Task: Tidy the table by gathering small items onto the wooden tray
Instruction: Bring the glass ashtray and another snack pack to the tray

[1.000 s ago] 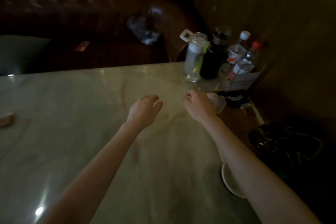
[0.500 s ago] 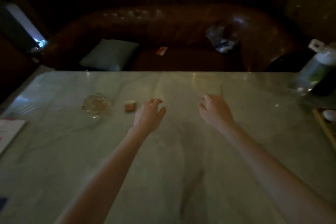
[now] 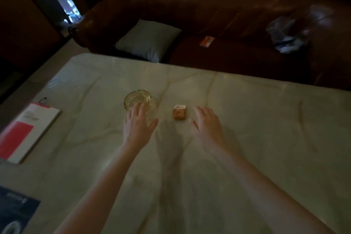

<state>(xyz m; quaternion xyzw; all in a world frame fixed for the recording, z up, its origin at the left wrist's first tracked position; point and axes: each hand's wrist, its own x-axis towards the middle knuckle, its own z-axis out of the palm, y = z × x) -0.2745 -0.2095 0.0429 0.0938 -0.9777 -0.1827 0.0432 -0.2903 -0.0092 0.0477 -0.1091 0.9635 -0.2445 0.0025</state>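
At centre frame, on the pale marble table [image 3: 247, 119]: one round glass ashtray [image 3: 136, 100], and just to its right, apart from it, one small brown box [image 3: 179, 113] with a light top edge. Left hand [image 3: 137, 125]: fingers spread and loosely extended, fingertips overlapping the ashtray's near rim; whether they touch the glass cannot be told; nothing gripped. Right hand [image 3: 206, 122]: open, palm down, fingers splayed, just right of the box and not touching it; holding nothing. Left edge of frame: one white-and-red booklet [image 3: 28, 131] lying flat; lower left corner: one dark blue printed sheet [image 3: 13, 211]. Upper frame, beyond the table: brown leather sofa [image 3: 190, 5] bearing a grey cushion [image 3: 148, 41], a small red-and-white card [image 3: 207, 41] and crumpled clear plastic [image 3: 288, 32] at upper right.
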